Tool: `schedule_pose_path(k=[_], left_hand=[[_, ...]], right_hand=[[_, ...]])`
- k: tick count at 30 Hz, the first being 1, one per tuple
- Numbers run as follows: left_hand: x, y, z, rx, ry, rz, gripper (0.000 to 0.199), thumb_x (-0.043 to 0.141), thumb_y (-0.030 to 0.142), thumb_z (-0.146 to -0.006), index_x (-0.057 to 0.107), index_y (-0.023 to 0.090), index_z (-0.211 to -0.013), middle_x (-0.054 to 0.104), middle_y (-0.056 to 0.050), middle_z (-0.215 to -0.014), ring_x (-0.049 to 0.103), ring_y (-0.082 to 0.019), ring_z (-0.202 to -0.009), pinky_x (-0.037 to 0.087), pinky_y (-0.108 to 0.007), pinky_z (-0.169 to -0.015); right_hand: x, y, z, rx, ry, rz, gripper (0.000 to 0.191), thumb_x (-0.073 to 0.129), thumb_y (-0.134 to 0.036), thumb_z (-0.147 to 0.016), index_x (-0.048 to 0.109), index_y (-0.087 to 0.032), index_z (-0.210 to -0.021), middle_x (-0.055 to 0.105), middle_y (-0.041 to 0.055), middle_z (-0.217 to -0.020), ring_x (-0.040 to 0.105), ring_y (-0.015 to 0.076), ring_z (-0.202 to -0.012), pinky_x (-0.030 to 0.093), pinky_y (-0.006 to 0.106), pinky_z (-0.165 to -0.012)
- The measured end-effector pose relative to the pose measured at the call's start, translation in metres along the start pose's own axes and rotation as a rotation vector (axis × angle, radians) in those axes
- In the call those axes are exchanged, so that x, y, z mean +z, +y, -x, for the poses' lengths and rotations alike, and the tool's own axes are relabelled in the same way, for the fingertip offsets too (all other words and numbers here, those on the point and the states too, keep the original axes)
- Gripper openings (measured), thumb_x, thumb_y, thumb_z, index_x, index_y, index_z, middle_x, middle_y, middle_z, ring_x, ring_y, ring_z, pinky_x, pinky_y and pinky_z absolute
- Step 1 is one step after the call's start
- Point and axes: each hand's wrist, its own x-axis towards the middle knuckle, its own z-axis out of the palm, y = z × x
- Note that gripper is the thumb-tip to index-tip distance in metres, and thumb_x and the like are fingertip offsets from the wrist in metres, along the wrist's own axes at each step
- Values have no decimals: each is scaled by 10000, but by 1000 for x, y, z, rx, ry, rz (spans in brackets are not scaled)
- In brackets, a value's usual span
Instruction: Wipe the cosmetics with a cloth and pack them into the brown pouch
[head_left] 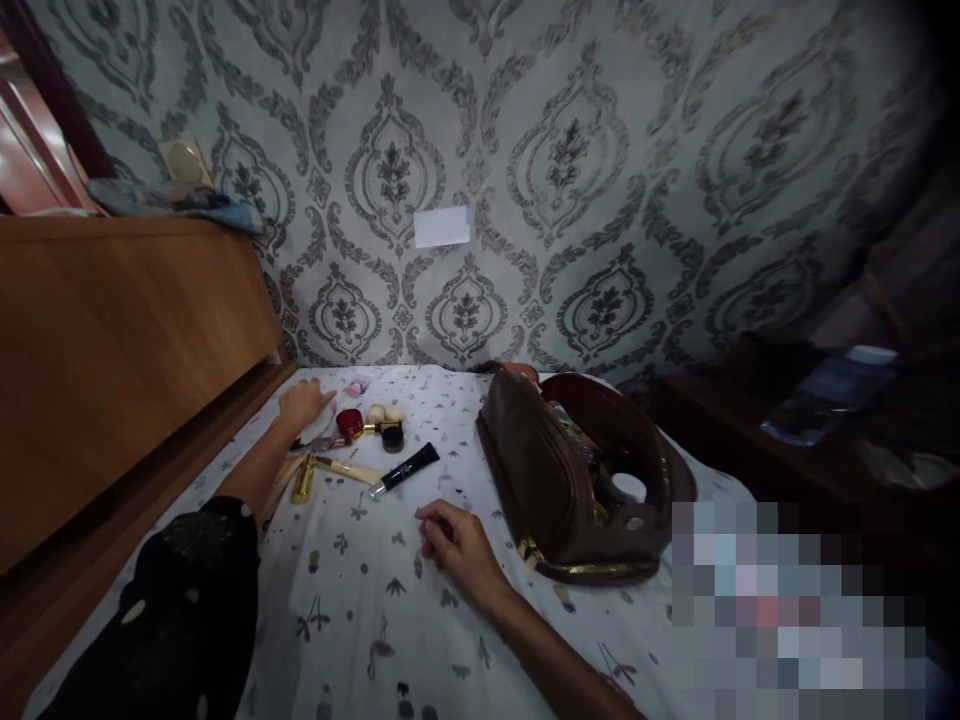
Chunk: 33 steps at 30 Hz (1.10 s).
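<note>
Beyond the small cosmetics, my left hand (304, 403) reaches over the patterned white sheet (337, 640), fingers apart and nothing visible in it. Close to it lie a red round container (349, 423), a small dark jar (392, 437), pale round items (385, 412), a gold tube (303, 480) and wooden-handled brushes (352, 470). A black tube with a clear cap (405, 470) rests nearer the middle. My right hand (454, 540) hovers or rests over the sheet below that tube, its fingers loosely curled. An open brown bag (547, 470) stands right of it, with a white-lidded item (628, 488) inside.
A wooden cabinet (135, 370) borders the left side, with cloth (180, 200) on top. The patterned wall (487, 130) rises behind and bears a white paper (442, 227). At the right, a clear bottle (832, 395) lies on a dark surface. The lower right is pixelated.
</note>
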Motion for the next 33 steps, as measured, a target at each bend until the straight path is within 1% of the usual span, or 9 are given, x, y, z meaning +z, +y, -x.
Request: schedule_pose_path(k=[6, 11, 15, 18, 20, 23, 25, 28, 33], left_hand=[[8, 12, 5, -2, -40, 5, 458, 557, 506, -907, 626, 123, -1149, 672, -160, -1163, 627, -293, -1088, 453, -478, -950], [-10, 12, 20, -11, 59, 173, 408, 508, 432, -892, 637, 123, -1125, 646, -226, -1203, 591, -383, -1169, 460, -438, -910], [-23, 16, 48, 25, 81, 435, 504, 558, 471, -836, 602, 156, -1228, 660, -161, -1223, 591, -350, -1165, 479, -376, -870], [-22, 28, 84, 101, -60, 699, 564, 577, 549, -797, 644, 144, -1183, 732, -88, -989, 678, -272, -902, 511, -313, -700], [-16, 39, 113, 157, -192, 863, 626, 581, 607, -773, 655, 128, -1170, 733, -63, -873, 675, -228, -747, 501, -288, -605], [-4, 57, 154, 215, -360, 1032, 655, 648, 632, -707, 673, 128, -1124, 730, -57, -831, 657, -200, -669, 488, -271, -555], [4, 66, 175, 241, -431, 1091, 640, 686, 631, -671, 688, 130, -1070, 729, -58, -822, 654, -201, -667, 494, -274, -561], [12, 71, 189, 269, -448, 1122, 607, 687, 631, -677, 691, 135, -1026, 728, -65, -863, 660, -216, -732, 518, -295, -622], [11, 50, 196, 259, -253, 1079, 489, 679, 532, -735, 633, 177, -1069, 673, -71, -1095, 619, -266, -1008, 509, -370, -869]], right_hand=[[0, 3, -1, 2, -7, 10, 205, 525, -272, -819, 673, -181, -928, 613, -17, -607, 573, 133, -518, 412, 226, -493], [0, 2, 0, -13, -4, 20, 191, 528, -261, -822, 672, -185, -920, 604, -26, -584, 572, 134, -517, 420, 231, -510], [0, 3, -1, -49, -19, 38, 171, 520, -262, -836, 658, -191, -906, 600, -21, -618, 582, 133, -542, 418, 229, -509], [2, 3, -2, -108, 20, 15, 249, 555, -271, -826, 640, -204, -1051, 645, 8, -821, 616, 129, -624, 456, 234, -545], [5, 2, -2, -148, 52, 17, 439, 606, -263, -798, 571, -226, -1234, 648, 45, -1020, 644, 139, -731, 485, 245, -594], [8, 0, -2, -198, 32, 13, 733, 693, -249, -735, 423, -263, -1416, 563, 101, -1295, 650, 185, -950, 527, 287, -704], [10, -1, -1, -248, -2, -16, 772, 726, -233, -705, 431, -266, -1417, 531, 103, -1364, 614, 217, -1083, 532, 337, -838], [11, -1, 2, -259, -22, -70, 624, 725, -208, -687, 550, -232, -1286, 615, 76, -1249, 604, 227, -1102, 504, 360, -936], [11, -3, 2, -169, 17, -110, 526, 795, -270, -625, 589, -196, -1104, 667, 28, -990, 626, 194, -894, 521, 299, -793]])
